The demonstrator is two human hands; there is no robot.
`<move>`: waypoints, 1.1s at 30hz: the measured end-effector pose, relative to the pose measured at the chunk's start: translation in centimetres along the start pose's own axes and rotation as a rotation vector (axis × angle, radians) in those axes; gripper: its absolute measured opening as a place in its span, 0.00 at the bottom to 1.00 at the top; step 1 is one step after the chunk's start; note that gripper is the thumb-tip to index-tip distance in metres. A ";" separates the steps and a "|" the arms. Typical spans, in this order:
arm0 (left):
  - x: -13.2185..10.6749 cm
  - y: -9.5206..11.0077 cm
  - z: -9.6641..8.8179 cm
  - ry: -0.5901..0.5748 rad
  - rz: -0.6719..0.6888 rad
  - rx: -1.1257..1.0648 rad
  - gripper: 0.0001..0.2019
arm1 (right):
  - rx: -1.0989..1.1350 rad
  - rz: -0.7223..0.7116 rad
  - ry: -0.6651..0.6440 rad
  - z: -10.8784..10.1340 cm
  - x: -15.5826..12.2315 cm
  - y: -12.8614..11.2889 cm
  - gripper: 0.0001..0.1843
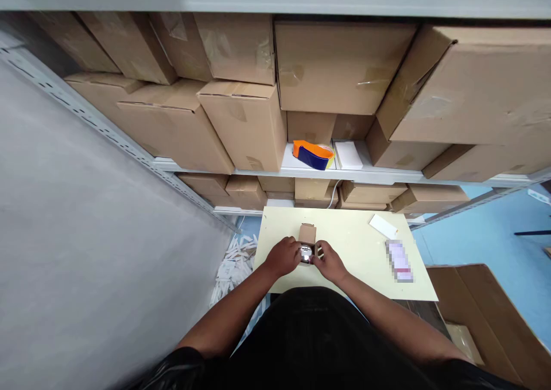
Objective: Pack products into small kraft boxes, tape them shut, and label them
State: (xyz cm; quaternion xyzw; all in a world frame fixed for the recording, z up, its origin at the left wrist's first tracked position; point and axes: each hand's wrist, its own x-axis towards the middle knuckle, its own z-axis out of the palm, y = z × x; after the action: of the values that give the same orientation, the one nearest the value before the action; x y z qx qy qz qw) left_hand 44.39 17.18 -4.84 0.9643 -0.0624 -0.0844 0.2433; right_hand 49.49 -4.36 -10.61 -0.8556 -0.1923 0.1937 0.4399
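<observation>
A small brown cardboard box (307, 233) with its lid flap up stands on the pale yellow table (353, 246). A shiny silver item (306, 254) sits in its open top. My left hand (283, 256) grips the box's left side with curled fingers. On the right side, my right hand (330, 261) presses against it, fingers closed around the edge. Both forearms reach forward from my dark clothing at the bottom of the view.
A white card (383, 226) and a pink-white packet (399, 260) lie on the table's right. Shelves behind hold many cardboard boxes (344, 69), an orange and blue tape dispenser (313, 153) and a white pad (348, 155). White strips (232, 266) litter the floor left; an open carton (482, 315) stands right.
</observation>
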 end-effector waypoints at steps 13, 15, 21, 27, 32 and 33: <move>4.6 5.6 -0.7 -0.183 -0.423 0.142 0.28 | -0.147 -0.001 -0.044 0.8 1.6 -0.9 0.30; 4.1 5.8 -1.3 -0.124 -0.393 0.122 0.26 | -0.161 0.024 -0.064 0.8 1.8 -1.0 0.29; 1.6 6.3 -5.4 0.197 -0.248 -0.013 0.19 | -0.155 0.066 -0.065 0.8 2.1 -1.2 0.32; 0.0 5.1 -8.7 0.343 -0.170 -0.299 0.16 | -0.034 0.046 -0.084 -0.3 2.0 -1.6 0.47; -0.8 2.9 -10.2 0.496 -0.111 -0.447 0.20 | -0.059 -0.017 -0.018 -2.7 0.9 -2.0 0.56; -0.8 2.5 -10.5 0.517 -0.102 -0.482 0.21 | -0.063 -0.048 0.012 -3.4 0.6 -2.4 0.55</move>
State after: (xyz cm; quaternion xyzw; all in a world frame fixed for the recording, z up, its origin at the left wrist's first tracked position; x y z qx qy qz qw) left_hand 45.41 19.94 5.61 0.8704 0.0710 0.1383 0.4672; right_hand 51.36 -5.07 -6.93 -0.8653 -0.2160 0.1718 0.4184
